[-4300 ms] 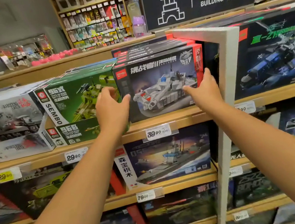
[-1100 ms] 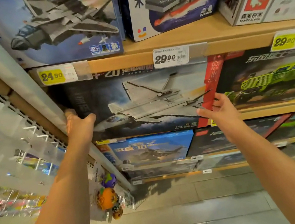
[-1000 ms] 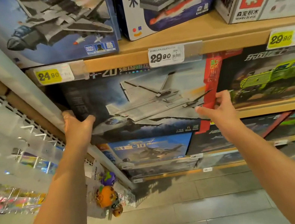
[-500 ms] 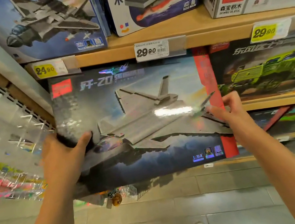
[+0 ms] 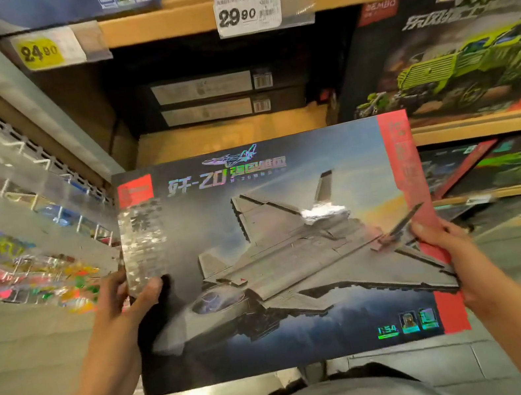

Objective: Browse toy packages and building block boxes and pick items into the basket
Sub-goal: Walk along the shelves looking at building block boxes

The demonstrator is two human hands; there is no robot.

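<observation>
On your left stands a white wire rack with small colourful packets hanging on it, blurred, so you cannot read them. Next comes your left hand. Its grip is clamped on the left short edge of the large flat cardboard box with a grey fighter jet printed on it: the thumb lies on the printed face and the other fingers go behind the box, where they are hidden.

The box is in the air in front of your chest, clear of the wooden shelf, with its face turned up to you. Its long axis runs from left to right, from one hand to the other, so both hands are equally near and each one carries one end. Behind the box, in the dark gap of the shelf, two dark boxes lie stacked flat with their white labels to you.

Your right hand has its grip closed on the right edge, on the red stripe, thumb on top. Further right, a box with a green truck picture stands on the same shelf.

No basket is visible here. I judge that you must first find it, then lower the box with its long axis level.
</observation>
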